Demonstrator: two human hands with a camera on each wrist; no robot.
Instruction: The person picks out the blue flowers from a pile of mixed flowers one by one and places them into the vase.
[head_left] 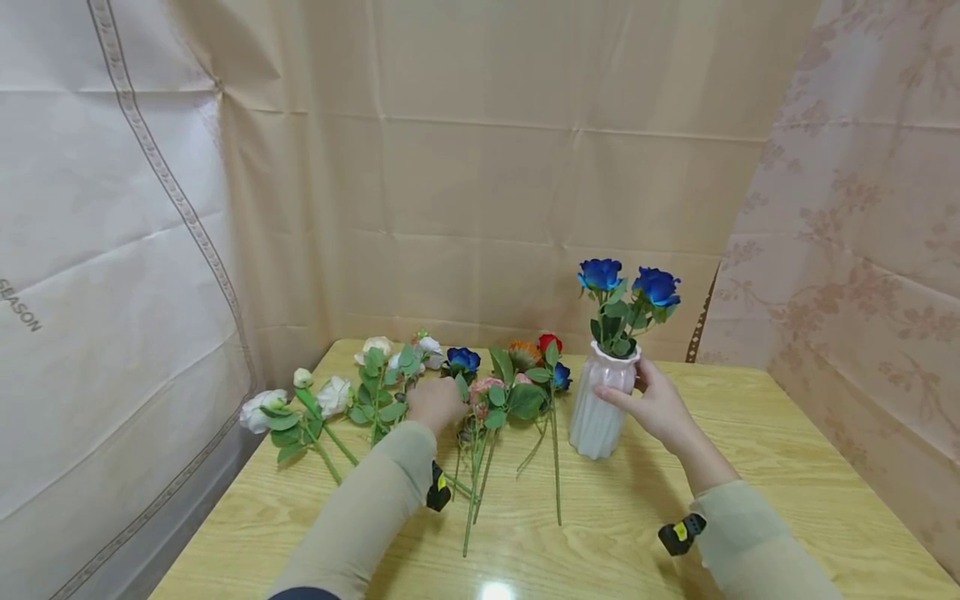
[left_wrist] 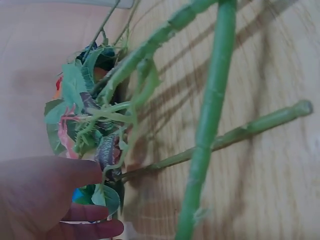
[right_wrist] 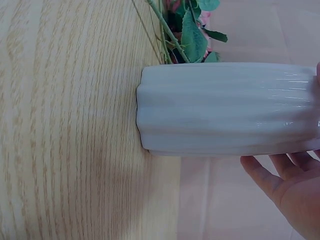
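My right hand (head_left: 662, 406) holds the white fluted vase (head_left: 597, 417) near its neck, thumb in front and fingers round the far side. The vase stands upright on the table, with two blue roses (head_left: 657, 287) in it. In the right wrist view, part of the right hand (right_wrist: 295, 192) shows beside the vase wall (right_wrist: 220, 110). My left hand (head_left: 437, 403) reaches among the loose flowers, just below a blue rose (head_left: 462, 360). In the left wrist view, the thumb and fingers of the left hand (left_wrist: 55, 195) are apart, with leaves and a stem (left_wrist: 170, 161) close to them.
White roses (head_left: 335, 396) with leafy stems lie on the left of the wooden table (head_left: 660, 517). Pink flowers (head_left: 486, 387), an orange flower (head_left: 525, 353) and a red rose (head_left: 550, 342) lie between the left hand and the vase. Beige cloth (head_left: 480, 183) hangs behind.
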